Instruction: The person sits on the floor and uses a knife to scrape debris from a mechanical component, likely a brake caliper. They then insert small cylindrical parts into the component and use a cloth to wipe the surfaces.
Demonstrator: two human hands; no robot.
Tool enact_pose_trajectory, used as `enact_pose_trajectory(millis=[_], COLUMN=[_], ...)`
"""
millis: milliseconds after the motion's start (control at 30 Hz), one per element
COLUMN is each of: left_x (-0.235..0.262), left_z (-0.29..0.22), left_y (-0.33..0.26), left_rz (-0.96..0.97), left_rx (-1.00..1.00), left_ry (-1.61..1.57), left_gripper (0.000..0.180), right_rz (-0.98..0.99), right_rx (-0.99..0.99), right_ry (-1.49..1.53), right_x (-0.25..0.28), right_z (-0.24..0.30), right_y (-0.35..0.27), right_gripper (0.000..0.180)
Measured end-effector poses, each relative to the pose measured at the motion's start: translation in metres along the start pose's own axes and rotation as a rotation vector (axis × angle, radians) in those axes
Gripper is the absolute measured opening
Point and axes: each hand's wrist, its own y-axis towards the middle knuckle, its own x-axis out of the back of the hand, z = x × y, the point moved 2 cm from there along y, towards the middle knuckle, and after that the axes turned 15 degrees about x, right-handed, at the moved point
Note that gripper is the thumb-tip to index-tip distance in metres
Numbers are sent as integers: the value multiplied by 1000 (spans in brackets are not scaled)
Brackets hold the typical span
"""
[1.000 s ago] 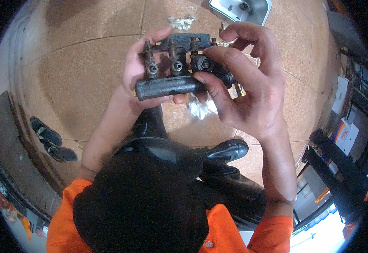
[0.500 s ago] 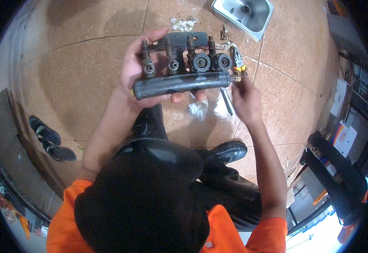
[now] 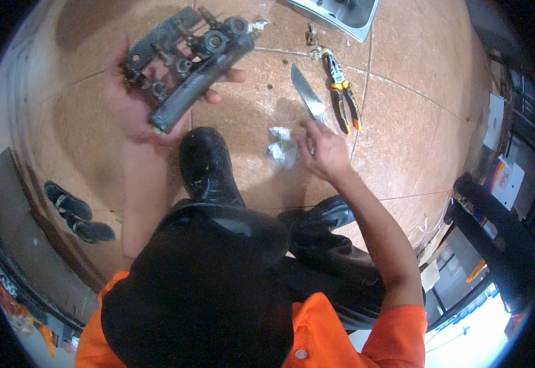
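On the upper left, my left hand (image 3: 138,113) is wrapped round a black metal gas manifold (image 3: 197,86) from beneath, with fingertips showing past its lower edge. The manifold is a thick tube with several valves and a flat bracket, and it tilts up to the right. Over the floor right of centre, my right hand (image 3: 328,150) has its fingers curled at the handle end of a knife (image 3: 306,92). The blade points away from me, and the hand hides most of the handle. Just right of the knife lie pliers (image 3: 343,95) with black and orange-yellow handles.
A crumpled white wad (image 3: 282,147) lies left of my right hand. A metal basin (image 3: 347,18) stands at the far edge, with a small brass-coloured fitting (image 3: 311,35) near it. Black sandals (image 3: 77,211) are at left, my boots (image 3: 209,159) below, and a white box (image 3: 509,184) at right.
My left hand has carried the manifold left and away, turning its right end upward. The right hand has left the manifold's end and come down and left to the knife.
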Motion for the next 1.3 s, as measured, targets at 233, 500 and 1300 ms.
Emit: enact_pose_trajectory(millis=[233, 500, 1300], left_x=[2, -10, -11], left_z=[-3, 6, 2], left_y=[1, 13, 16], left_rz=[-6, 154, 101], left_rx=[27, 123, 185], left_ry=[-45, -234, -46], left_gripper=[97, 101, 95], right_rz=[-144, -710, -697], right_rx=[-78, 52, 14], right_ry=[40, 35, 156], right_x=[21, 134, 195], right_z=[16, -39, -51], right_y=[35, 139, 182], right_gripper=[22, 20, 30])
